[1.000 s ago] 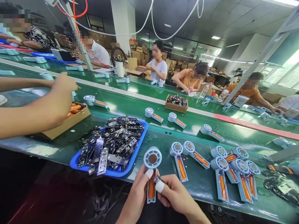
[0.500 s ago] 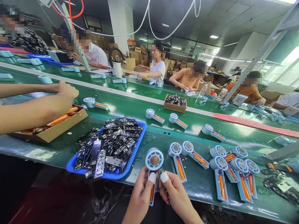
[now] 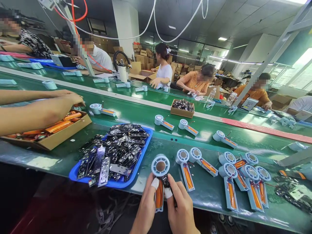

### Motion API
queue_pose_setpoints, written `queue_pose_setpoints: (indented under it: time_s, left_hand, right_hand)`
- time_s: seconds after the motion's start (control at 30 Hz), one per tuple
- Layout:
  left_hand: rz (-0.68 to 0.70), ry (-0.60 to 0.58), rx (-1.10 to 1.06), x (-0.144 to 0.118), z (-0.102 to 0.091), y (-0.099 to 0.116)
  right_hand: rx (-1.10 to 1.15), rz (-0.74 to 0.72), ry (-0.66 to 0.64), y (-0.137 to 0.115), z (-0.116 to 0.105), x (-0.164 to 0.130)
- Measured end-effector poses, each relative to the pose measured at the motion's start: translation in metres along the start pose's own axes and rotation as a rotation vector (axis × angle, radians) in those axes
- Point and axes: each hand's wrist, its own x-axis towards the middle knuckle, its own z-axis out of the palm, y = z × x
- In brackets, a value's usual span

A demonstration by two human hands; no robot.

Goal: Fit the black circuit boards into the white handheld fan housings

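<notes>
A co-worker's arms (image 3: 31, 110) reach in from the far left, over a cardboard box (image 3: 60, 135) of orange cells that sits left of the blue tray (image 3: 143, 148). The tray holds a heap of black circuit boards (image 3: 117, 148) and lies on the green bench (image 3: 136, 113).

Just right of the tray's near corner, at the bench's near edge, the fan shell (image 3: 160, 175) is held between both hands. Its round head points away from the person, and its handle, with an orange cell inside, runs back toward them. The left hand (image 3: 146, 208) grips the shell's left side, its white-capped thumb pressed at the top of the handle. The right hand (image 3: 181, 211) closes on the right side; its capped thumb pushes a small dark board (image 3: 168, 185) against the handle just below the round head. Both hands are clenched on the shell.

Right of the hands, two more shells (image 3: 192, 162) lie on the bench, and further right of the tray a cluster of shells (image 3: 243, 175) lies overlapped. A box of boards (image 3: 182, 108) stands beyond the tray, across the belt.
</notes>
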Motion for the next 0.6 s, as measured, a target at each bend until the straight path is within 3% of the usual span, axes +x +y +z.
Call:
queue_pose_setpoints:
  time_s: [0.1,0.33,0.5,0.6]
  left_hand:
    - [0.008,-0.027,0.046,-0.007,0.004,-0.003]
    - [0.143,0.059,0.147,-0.015,0.016,-0.009]
    - [0.092,-0.014,-0.038,-0.001,0.008,0.000]
    - [0.031,-0.030,-0.232,0.004,0.007,0.006]
  right_hand:
    - [-0.031,-0.003,0.012,-0.005,0.005,0.005]
    - [-0.166,0.039,-0.032,-0.008,0.016,0.002]
    - [-0.141,0.181,-0.125,-0.007,0.023,-0.010]
    - [-0.058,0.193,-0.139,-0.003,0.018,-0.014]
